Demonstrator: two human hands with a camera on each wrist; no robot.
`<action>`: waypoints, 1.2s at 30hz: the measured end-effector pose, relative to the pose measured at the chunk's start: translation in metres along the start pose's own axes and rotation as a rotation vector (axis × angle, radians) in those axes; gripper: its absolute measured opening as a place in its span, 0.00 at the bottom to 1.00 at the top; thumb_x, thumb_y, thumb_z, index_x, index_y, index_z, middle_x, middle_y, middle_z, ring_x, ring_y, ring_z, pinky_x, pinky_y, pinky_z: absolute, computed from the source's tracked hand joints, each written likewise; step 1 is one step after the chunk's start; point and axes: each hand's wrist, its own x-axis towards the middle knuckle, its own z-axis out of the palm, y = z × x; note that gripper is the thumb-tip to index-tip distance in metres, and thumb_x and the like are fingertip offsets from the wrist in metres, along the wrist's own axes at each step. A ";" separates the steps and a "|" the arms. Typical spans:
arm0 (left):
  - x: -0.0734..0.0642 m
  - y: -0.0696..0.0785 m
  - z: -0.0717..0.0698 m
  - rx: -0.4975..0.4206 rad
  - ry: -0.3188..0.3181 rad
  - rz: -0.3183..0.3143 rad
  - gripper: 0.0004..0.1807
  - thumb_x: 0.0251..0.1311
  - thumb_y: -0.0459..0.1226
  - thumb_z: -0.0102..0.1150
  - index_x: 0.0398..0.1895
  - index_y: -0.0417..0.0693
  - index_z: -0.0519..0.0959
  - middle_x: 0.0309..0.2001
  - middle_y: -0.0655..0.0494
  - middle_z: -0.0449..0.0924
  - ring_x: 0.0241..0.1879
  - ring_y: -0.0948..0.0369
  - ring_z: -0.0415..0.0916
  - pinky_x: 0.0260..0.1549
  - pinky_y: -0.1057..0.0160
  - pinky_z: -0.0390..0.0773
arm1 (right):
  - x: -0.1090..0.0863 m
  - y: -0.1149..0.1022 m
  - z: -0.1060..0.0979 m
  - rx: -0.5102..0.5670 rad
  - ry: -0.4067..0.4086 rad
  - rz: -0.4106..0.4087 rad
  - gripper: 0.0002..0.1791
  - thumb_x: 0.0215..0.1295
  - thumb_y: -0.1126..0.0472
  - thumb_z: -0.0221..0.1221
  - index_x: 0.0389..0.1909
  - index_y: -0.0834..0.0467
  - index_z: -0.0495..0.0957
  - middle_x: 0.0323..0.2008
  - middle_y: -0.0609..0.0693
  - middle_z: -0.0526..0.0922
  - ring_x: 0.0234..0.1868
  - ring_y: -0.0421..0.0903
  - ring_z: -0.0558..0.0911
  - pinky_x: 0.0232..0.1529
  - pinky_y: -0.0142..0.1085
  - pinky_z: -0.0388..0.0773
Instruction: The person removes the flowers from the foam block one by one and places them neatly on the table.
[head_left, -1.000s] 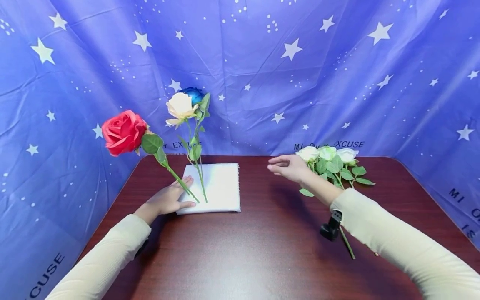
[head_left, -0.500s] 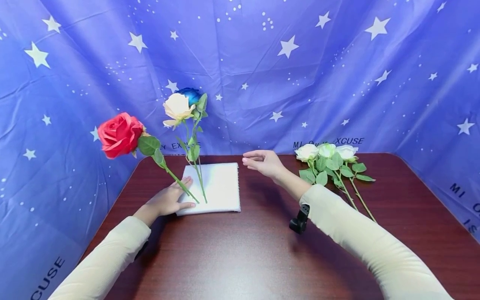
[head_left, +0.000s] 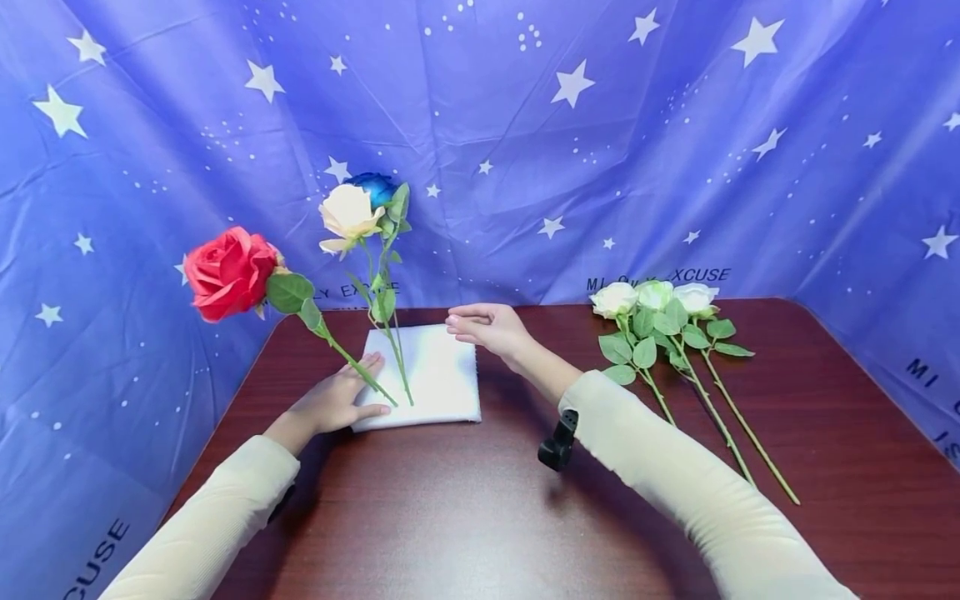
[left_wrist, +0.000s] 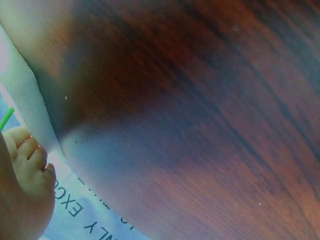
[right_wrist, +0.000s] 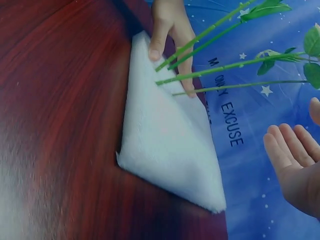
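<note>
A white foam block (head_left: 442,375) lies on the table with flower stems standing in it. A red rose (head_left: 231,273) leans left from it. A cream rose (head_left: 348,210) and a blue rose (head_left: 378,188) stand more upright, the blue partly hidden behind the cream. Several green stems (right_wrist: 200,77) enter the block in the right wrist view. My left hand (head_left: 330,402) rests on the block's left side, thumb and fingers spread. Above the block's far right corner hovers my right hand (head_left: 498,331), fingers extended and holding nothing.
Several white roses (head_left: 655,296) lie on the right of the dark red wooden table (head_left: 450,517), blooms toward the back edge. A purple-blue star-printed cloth (head_left: 480,125) hangs behind and at both sides.
My right hand has moved left from near the white roses to the foam block's far right corner. The left hand has stayed on the block.
</note>
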 end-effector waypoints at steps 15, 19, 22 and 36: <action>0.000 0.001 -0.002 0.018 -0.011 -0.026 0.50 0.58 0.59 0.58 0.73 0.36 0.54 0.75 0.39 0.52 0.75 0.44 0.50 0.71 0.44 0.56 | 0.015 0.022 0.048 -0.001 -0.041 -0.049 0.20 0.65 0.67 0.59 0.56 0.69 0.75 0.55 0.67 0.79 0.55 0.58 0.82 0.54 0.39 0.81; -0.002 0.000 -0.002 0.017 -0.011 -0.024 0.50 0.58 0.58 0.58 0.73 0.35 0.54 0.75 0.38 0.52 0.75 0.43 0.50 0.71 0.43 0.56 | 0.018 0.029 0.057 -0.010 -0.063 -0.051 0.20 0.65 0.66 0.59 0.57 0.70 0.75 0.55 0.66 0.80 0.53 0.55 0.83 0.56 0.42 0.79; -0.004 0.000 -0.002 0.009 -0.014 -0.029 0.50 0.58 0.58 0.58 0.73 0.35 0.54 0.75 0.38 0.51 0.75 0.43 0.50 0.71 0.43 0.55 | 0.020 0.034 0.063 -0.019 -0.074 -0.057 0.21 0.65 0.66 0.58 0.58 0.70 0.74 0.55 0.65 0.80 0.53 0.53 0.84 0.58 0.43 0.78; -0.001 0.000 -0.002 0.005 -0.015 -0.013 0.49 0.59 0.57 0.59 0.73 0.34 0.53 0.74 0.37 0.52 0.75 0.43 0.50 0.71 0.43 0.55 | 0.018 0.047 0.068 -0.157 -0.147 -0.102 0.20 0.69 0.66 0.55 0.59 0.68 0.73 0.56 0.64 0.79 0.59 0.57 0.79 0.56 0.34 0.79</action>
